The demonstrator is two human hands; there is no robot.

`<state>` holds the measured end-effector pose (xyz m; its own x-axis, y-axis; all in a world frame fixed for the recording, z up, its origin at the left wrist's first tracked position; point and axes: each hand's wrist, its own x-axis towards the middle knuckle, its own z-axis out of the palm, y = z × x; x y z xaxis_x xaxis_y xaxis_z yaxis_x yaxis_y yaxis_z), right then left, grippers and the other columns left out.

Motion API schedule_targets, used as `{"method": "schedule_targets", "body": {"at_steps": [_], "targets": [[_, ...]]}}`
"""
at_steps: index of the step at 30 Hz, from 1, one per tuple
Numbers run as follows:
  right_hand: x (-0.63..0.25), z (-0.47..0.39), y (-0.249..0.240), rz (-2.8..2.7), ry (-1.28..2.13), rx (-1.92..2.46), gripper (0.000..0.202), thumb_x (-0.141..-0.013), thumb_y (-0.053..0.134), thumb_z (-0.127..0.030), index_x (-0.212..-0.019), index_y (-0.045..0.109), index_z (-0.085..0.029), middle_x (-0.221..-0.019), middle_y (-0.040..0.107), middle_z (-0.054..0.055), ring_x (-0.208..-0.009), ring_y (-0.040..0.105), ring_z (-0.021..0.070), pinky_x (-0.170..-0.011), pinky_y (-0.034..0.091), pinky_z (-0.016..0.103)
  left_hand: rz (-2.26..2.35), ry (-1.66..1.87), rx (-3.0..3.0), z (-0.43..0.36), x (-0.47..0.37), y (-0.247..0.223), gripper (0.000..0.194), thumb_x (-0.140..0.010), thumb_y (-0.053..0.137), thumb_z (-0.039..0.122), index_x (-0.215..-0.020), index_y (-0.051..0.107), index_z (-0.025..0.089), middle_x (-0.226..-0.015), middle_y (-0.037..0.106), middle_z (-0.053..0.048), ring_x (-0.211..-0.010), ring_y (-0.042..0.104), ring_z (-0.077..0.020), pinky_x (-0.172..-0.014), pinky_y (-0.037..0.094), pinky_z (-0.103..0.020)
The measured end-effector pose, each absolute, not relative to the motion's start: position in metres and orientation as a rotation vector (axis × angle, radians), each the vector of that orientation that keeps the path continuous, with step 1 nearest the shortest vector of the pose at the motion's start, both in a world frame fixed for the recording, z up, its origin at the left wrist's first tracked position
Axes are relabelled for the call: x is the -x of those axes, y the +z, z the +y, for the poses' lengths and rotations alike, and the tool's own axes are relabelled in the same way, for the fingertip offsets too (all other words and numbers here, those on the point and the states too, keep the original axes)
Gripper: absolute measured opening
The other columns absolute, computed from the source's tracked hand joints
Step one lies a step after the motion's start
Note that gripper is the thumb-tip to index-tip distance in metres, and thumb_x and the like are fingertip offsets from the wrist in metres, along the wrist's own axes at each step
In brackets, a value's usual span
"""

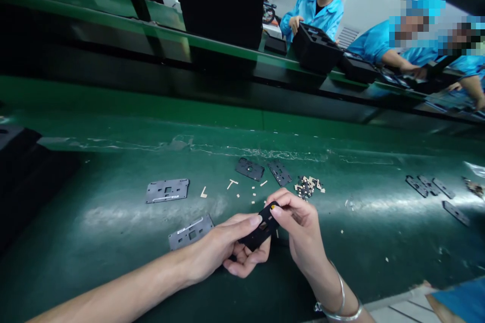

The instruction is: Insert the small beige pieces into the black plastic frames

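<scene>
A black rectangular plate [258,233] with small cutouts is tilted in my left hand [237,239], the thumb on its face and the fingers curled beneath. My right hand [297,222] pinches the plate's upper right corner, where a small yellow spot shows by the thumb. Left of my hands, a grey plate [167,191] lies flat on the green table, and another grey plate [191,232] rests partly behind my left forearm. Beyond my hands lie two dark plates [249,169] [279,172], and a pile of small beige and black pieces [307,187] sits to their right.
Several narrow dark plates [429,185] lie at the right. Dark stacked trays [34,176] stand at the left edge. A raised shelf [227,55] crosses behind the table, holding a black box [316,48]. People in blue work beyond it; a blue sleeve [460,300] shows lower right.
</scene>
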<state>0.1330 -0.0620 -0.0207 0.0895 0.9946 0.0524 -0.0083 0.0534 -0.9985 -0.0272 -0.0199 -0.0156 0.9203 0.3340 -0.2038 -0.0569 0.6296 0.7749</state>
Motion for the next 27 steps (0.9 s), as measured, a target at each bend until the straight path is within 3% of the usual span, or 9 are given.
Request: {"method": "schedule_targets", "body": {"at_steps": [11, 21, 27], "targets": [[-0.1321, -0.0623, -0.022, -1.133, 1.118, 1.219, 0.016, -0.081, 0.06, -0.026, -0.067, 0.059, -0.019, -0.077, 0.053, 0.001, -0.067, 0.044, 0.0123, -0.058, 0.032, 0.025, 0.345, 0.212, -0.839, -0.0206, 0.0282, -0.0133, 0.038, -0.092, 0.028, 0.044, -0.073, 0.041, 0.015, -0.062, 0.036, 0.003, -0.041, 0.028, -0.0047, -0.041, 0.013, -0.023], [-0.1269, -0.0624, -0.0246, -1.054, 1.166, 1.19, 0.016, -0.079, 0.061, -0.024, -0.065, 0.055, -0.018, -0.074, 0.053, 0.0, -0.066, 0.046, 0.0121, -0.058, 0.034, 0.024, 0.461, 0.297, -1.033, -0.0285, 0.0249, -0.0198, 0.041, -0.09, 0.033, 0.051, -0.072, 0.042, 0.015, -0.066, 0.033, 0.002, -0.054, 0.025, -0.0085, -0.047, 0.016, -0.024], [-0.1256, -0.0638, -0.0205, -1.025, 1.208, 1.181, 0.016, -0.081, 0.058, -0.028, -0.068, 0.058, -0.018, -0.072, 0.053, 0.0, -0.062, 0.045, 0.0113, -0.057, 0.035, 0.023, 0.416, 0.178, -0.768, -0.027, 0.0234, -0.0227, 0.039, -0.088, 0.035, 0.049, -0.07, 0.041, 0.015, -0.06, 0.037, 0.003, -0.043, 0.027, -0.0055, -0.041, 0.011, -0.022]]}}
